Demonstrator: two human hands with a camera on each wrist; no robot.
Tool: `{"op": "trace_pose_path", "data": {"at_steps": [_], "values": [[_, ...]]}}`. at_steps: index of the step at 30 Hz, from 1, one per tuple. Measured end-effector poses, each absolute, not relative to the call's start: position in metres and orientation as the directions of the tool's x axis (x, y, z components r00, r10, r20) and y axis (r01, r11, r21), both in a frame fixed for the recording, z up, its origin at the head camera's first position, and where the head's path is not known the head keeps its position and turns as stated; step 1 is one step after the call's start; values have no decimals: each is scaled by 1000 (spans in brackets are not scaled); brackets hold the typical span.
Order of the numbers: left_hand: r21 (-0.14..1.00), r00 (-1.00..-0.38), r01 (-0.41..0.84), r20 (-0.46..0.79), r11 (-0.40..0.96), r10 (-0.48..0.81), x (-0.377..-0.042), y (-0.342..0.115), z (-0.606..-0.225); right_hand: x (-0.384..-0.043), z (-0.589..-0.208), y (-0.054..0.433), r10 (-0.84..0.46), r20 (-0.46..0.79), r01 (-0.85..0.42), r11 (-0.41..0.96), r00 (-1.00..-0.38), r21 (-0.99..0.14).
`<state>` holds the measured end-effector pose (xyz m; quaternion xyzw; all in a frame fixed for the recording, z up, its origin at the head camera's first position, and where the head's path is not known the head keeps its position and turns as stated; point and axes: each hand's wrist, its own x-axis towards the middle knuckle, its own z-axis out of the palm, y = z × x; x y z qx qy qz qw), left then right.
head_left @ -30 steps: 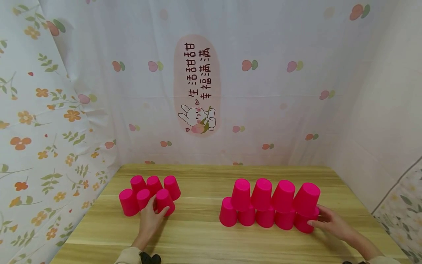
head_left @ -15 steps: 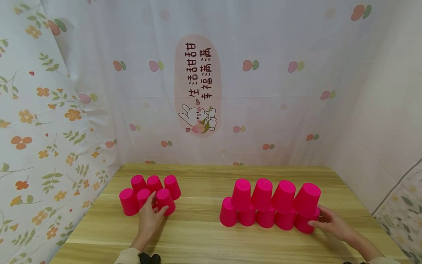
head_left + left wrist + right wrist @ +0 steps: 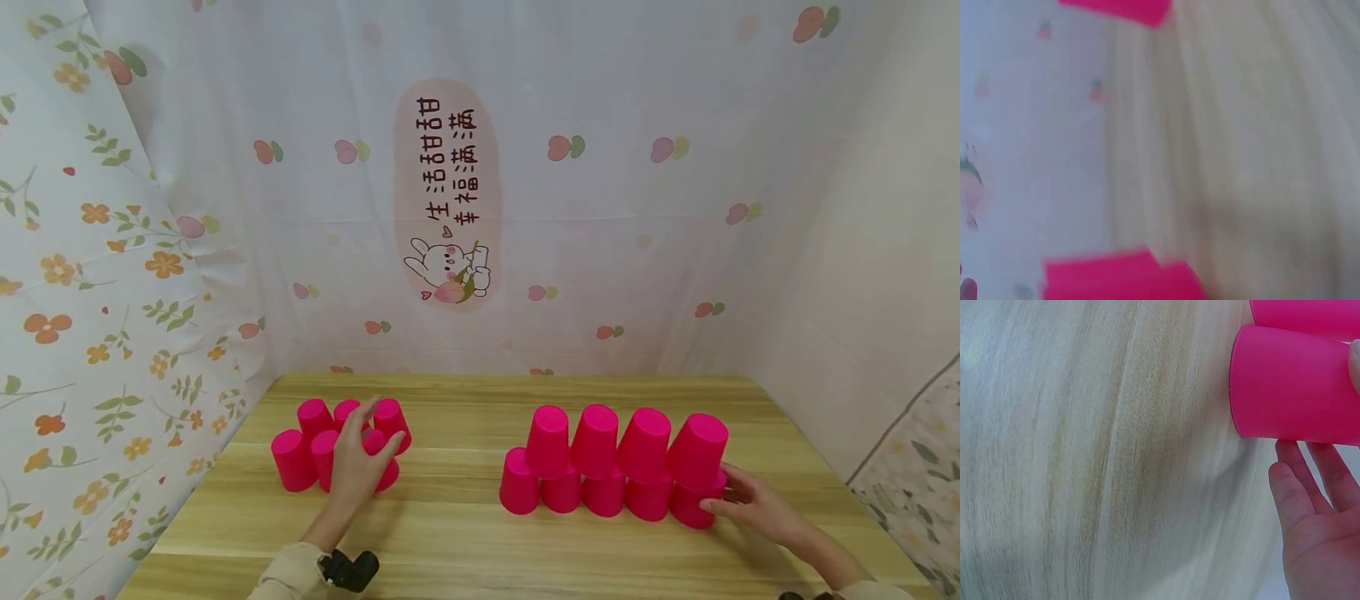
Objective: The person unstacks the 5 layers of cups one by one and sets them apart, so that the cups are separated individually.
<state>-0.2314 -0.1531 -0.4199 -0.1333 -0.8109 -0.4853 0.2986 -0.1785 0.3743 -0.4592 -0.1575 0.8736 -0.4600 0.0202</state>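
Writing first, up at 12 o'clock: dark-red Chinese chars on a pale-pink rounded fabric patch (image 3: pixel 489 192), two cols, reading 生活甜甜 and 幸福满满 bottom to top, w/ a white cartoon rabbit (image 3: pixel 438 265) below. Patch is on the white fruit-print cloth backdrop (image 3: pixel 622 250).

Down to the light wood-grain tabletop (image 3: pixel 457 508): far edge meets the backdrop at 12, R edge slants away betw. 2 and 4, L edge betw. 8 and 10. Room to move: wide wood strip straight up the middle, 6 to 12, btwn the two groups, plus a strip along the near side.

At 9 to 10, six hot-pink tapered plastic-looking cups (image 3: pixel 292 461), upside down, 3 behind, 3 nearer. L hand (image 3: pixel 354 467) is over the nearer ones, thumb & fingers spread, grasping nothing; it part-hides the front-right pink cup (image 3: pixel 388 477). Contact? Can't tell; L wrist view's blurred.

At 3, the two-tier hot-pink cup wall (image 3: pixel 603 497): five below, four on top, all upside down. R hand (image 3: pixel 753 508), approx 4 o'clock, holds the bottom row's end cup (image 3: pixel 688 507) btwn thumb & fingertips. Top row's end cup (image 3: pixel 697 450) sits directly above.
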Motion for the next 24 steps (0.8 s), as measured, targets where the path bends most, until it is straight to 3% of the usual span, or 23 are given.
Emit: {"op": "trace_pose_path", "data": {"at_steps": [10, 16, 24], "values": [[711, -755, 654, 634, 257, 167, -220, -70, -374, -180, -457, 373, -300, 111, -262, 529, -948, -807], [744, -758, 642, 580, 187, 297, -212, -30, -359, -181, -457, 371, -312, 154, -302, 509, -938, -806], [825, -796, 552, 479, 118, 370, -212, -3, -361, -181, -457, 372, -330, 170, -322, 485, -928, -813]]}}
